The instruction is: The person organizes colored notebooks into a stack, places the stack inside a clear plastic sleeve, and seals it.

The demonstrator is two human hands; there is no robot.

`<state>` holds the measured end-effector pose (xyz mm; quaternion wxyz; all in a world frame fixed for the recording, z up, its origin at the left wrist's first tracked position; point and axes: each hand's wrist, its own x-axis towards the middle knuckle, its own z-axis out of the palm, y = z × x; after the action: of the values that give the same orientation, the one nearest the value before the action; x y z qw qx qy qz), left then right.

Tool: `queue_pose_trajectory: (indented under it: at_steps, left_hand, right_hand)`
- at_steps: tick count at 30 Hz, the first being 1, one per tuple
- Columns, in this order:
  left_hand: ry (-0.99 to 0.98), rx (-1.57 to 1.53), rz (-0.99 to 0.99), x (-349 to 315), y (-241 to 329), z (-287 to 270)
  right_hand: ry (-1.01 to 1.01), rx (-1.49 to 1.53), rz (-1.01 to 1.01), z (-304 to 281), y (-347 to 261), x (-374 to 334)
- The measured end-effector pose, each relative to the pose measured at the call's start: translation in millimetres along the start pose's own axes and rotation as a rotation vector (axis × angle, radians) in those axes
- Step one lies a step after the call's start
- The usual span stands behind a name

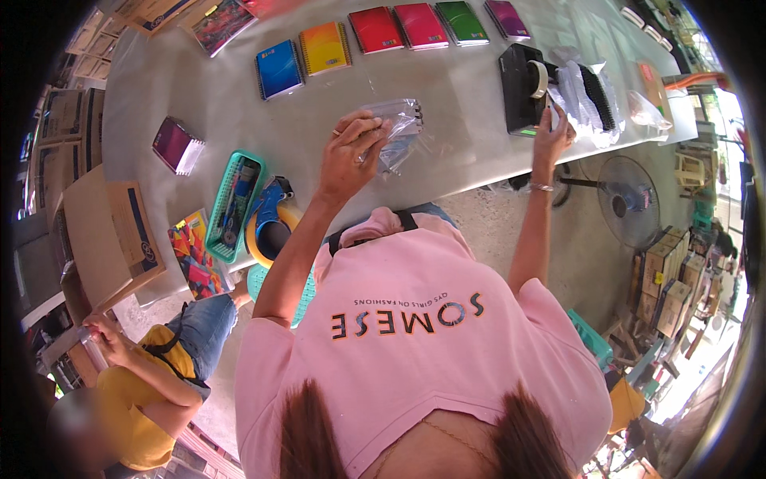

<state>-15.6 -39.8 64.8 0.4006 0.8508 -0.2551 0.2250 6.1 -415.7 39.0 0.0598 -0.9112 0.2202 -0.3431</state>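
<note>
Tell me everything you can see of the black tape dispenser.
The black, boxy, hard-looking tape dispenser carries a pale tape roll toward its right side and a green patch at its near end. It sits on the table, near the front edge, with clear wrapping to its right. The right grip is at the roll's near side; contact is unclear.

Grey-covered table [227, 112] stood on pale floor [503, 227] — fan [630, 201] at right. Cartons [664, 267] piled both sides; right edge was brightly lit.
</note>
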Motion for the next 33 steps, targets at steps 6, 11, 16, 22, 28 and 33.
queue_pose_trajectory:
  at_steps: [6,11,16,22,28,33]
  left_hand:
    - [-0.157,0.023,0.035,8,5,-5]
    - [-0.097,-0.013,0.113,10,3,-6]
    - [-0.096,-0.013,0.169,9,-4,-10]
    - [-0.104,0.052,0.234,8,-11,-10]
    - [-0.111,0.24,0.393,1,-18,-2]
    - [-0.093,0.275,0.419,-5,-20,-4]
  right_hand:
    - [-0.638,0.776,0.584,2,49,27]
    - [-0.574,0.813,0.707,4,48,30]
    - [-0.454,1.021,0.803,-11,36,5]
    - [-0.418,1.053,0.818,-21,46,-33]
    - [-0.484,0.706,0.666,-21,24,-64]
    - [-0.85,1.241,0.603,-83,-144,-86]
